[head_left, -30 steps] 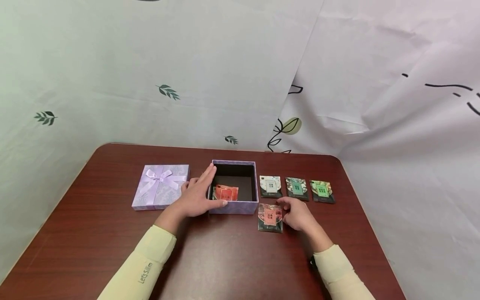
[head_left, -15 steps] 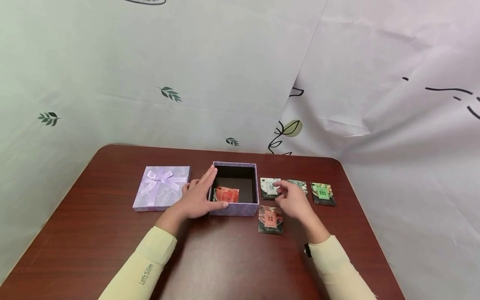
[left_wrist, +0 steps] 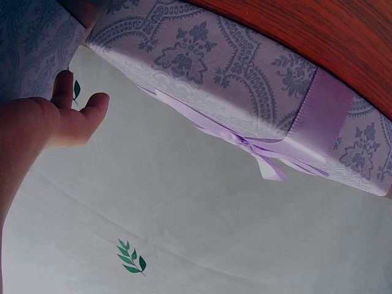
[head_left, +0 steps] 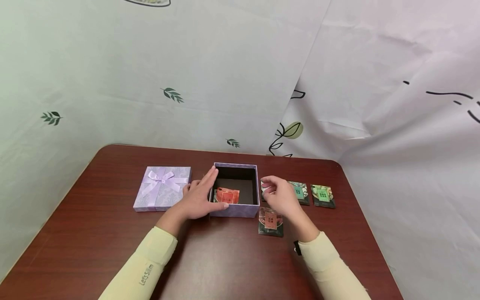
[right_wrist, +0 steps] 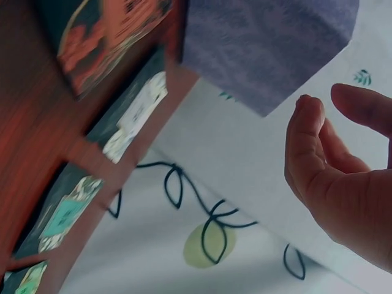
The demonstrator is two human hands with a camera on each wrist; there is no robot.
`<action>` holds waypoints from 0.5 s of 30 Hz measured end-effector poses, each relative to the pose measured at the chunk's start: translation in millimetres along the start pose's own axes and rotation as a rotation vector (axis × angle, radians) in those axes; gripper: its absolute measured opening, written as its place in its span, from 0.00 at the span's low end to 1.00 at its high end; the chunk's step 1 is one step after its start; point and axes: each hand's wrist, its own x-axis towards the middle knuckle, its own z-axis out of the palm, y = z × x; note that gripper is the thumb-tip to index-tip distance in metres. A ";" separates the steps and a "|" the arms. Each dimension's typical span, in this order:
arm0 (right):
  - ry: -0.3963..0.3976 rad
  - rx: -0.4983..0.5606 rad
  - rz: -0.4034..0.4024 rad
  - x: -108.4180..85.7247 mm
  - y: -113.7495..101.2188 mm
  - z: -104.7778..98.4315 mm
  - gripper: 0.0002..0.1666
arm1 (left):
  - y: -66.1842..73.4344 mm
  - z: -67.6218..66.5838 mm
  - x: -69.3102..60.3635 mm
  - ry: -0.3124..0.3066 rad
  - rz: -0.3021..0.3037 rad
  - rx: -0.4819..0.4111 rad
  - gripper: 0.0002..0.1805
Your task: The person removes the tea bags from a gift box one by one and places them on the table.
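Observation:
A purple patterned gift box (head_left: 235, 211) with a dark inside holds a red sachet (head_left: 227, 196). My left hand (head_left: 196, 202) rests on the box's near left corner, straight fingers along the left wall and thumb along the front rim. My right hand (head_left: 281, 198) hovers, fingers loosely bent and holding nothing, over a white-labelled sachet (right_wrist: 138, 116), mostly hidden in the head view. A gap shows between its thumb and fingers in the right wrist view. Just in front lies a red-labelled sachet (head_left: 271, 221). To the right lie a teal-labelled sachet (head_left: 300, 193) and a lime-green-labelled sachet (head_left: 323, 195).
The box's lid (head_left: 163, 189), tied with a lilac ribbon bow, lies left of the left hand. Everything stands on a dark red wooden table (head_left: 225, 266). A pale curtain (head_left: 225, 83) with leaf prints hangs behind the far edge.
My right hand has moved from beside the near red-labelled sachet, up and left to over the white-labelled one, uncovering the teal-labelled sachet again. The left hand stays on the box.

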 end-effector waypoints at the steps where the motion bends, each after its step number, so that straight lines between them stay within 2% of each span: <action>1: 0.003 0.005 -0.006 0.2 -2.3 1.5 0.20 | 0.1 0.1 0.1 0.000 0.000 0.001 0.62; 9: -0.023 0.062 -0.054 4.1 -15.1 12.1 0.17 | 1.1 0.4 1.1 -0.004 -0.014 0.005 0.63; 15: -0.077 0.060 -0.003 7.0 -21.8 17.9 0.17 | 1.2 0.1 0.9 -0.005 -0.024 0.011 0.63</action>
